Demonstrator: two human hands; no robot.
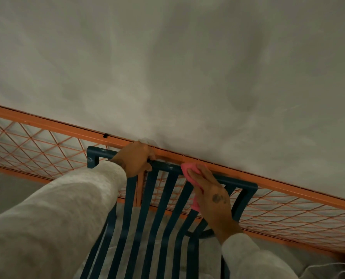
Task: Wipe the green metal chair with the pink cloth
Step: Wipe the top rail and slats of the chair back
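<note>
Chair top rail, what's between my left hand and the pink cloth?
Head view: only bare top rail between left hand and pink cloth, with slats joining below.

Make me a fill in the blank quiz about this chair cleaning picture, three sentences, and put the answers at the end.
1. The cloth under the right hand is ____ in colour.
2. The left hand grips the ____ rail of the chair.
3. The mesh fence behind the chair is ____ in colour.

Missing words: pink; top; orange.
</note>
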